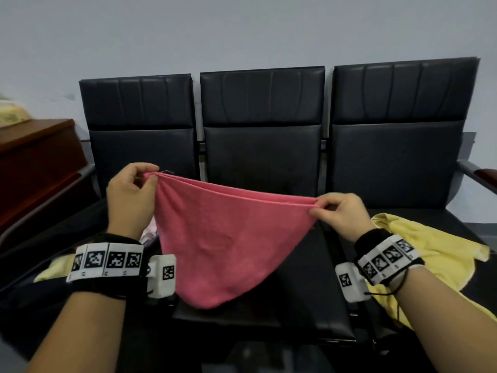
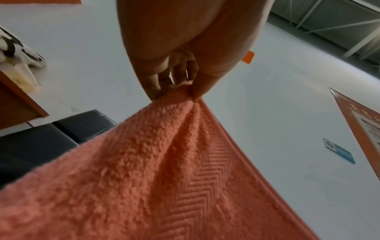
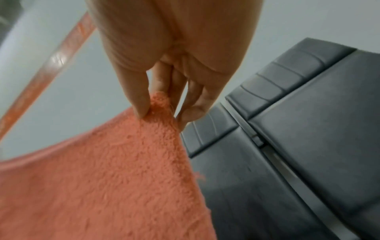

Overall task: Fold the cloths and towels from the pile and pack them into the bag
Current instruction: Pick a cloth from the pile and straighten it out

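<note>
A pink towel (image 1: pixel 220 238) hangs doubled in the air over the middle seat, sagging to a rounded point below. My left hand (image 1: pixel 131 192) pinches its upper left corner between thumb and fingers; the left wrist view shows that pinch on the pink towel (image 2: pixel 164 162) with my left hand (image 2: pixel 174 91) above it. My right hand (image 1: pixel 338 211) pinches the upper right corner, seen close in the right wrist view as my right hand (image 3: pixel 156 105) on the pink towel (image 3: pixel 113 170). A yellow cloth (image 1: pixel 430 254) lies spread on the right seat.
A row of three black padded chairs (image 1: pixel 263 146) stands against a pale wall. A dark bag or fabric (image 1: pixel 32 300) with a pale yellow piece (image 1: pixel 51 273) on it lies on the left seat. A brown wooden cabinet (image 1: pixel 35 157) stands at far left.
</note>
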A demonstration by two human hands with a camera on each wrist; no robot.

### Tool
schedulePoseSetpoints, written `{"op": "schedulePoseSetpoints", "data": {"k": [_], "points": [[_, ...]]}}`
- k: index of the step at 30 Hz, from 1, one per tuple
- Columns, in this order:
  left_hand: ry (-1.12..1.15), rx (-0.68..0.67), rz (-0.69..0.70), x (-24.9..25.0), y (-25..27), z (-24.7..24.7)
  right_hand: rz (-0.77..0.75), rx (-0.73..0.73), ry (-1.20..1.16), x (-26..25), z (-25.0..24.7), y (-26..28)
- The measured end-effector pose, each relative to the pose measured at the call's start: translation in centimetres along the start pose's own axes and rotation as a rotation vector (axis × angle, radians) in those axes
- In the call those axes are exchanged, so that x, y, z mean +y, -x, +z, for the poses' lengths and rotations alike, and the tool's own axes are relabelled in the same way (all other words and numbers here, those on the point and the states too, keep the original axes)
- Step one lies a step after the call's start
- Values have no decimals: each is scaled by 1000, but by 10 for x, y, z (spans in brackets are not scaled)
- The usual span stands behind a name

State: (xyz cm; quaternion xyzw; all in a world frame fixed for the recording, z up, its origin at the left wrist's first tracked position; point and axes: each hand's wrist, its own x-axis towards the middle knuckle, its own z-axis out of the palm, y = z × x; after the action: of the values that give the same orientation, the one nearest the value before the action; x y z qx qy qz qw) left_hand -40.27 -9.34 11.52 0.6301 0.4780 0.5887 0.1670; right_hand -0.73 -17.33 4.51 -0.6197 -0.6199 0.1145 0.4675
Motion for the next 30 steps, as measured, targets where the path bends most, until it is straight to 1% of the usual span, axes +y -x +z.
{"op": "schedulePoseSetpoints", "data": {"k": [4,11,15,17,18,20,22,23,24,26,27,29,30], "points": [[-14,24,14,1,0,-9,-82,27,-94,-28,-26,-8],[-2,69,52,19,5,-19,-148,248,-195,-62,-48,-1],[70,85,57,24,-3,-22,-171,287,-201,-77,-68,-4],[98,62,55,18,-10,-20,-142,272,-164,-74,-70,-9],[92,32,37,12,-14,-17,-100,258,-170,-69,-67,-13],[64,-66,-63,-6,-23,-1,39,235,-260,-55,-54,-23],[36,-173,-198,-29,-30,22,202,205,-424,-41,-33,-33],[25,-209,-254,-38,-33,34,257,193,-480,-35,-22,-39],[24,-226,-296,-45,-37,43,278,186,-492,-29,-13,-46],[50,-207,-332,-51,-46,57,255,182,-423,-21,-4,-61],[82,-179,-318,-51,-51,61,227,191,-367,-20,-5,-68],[142,-111,-233,-46,-59,61,164,234,-308,-22,-15,-80],[143,-84,-168,-41,-63,59,127,264,-337,-25,-23,-83]]}}
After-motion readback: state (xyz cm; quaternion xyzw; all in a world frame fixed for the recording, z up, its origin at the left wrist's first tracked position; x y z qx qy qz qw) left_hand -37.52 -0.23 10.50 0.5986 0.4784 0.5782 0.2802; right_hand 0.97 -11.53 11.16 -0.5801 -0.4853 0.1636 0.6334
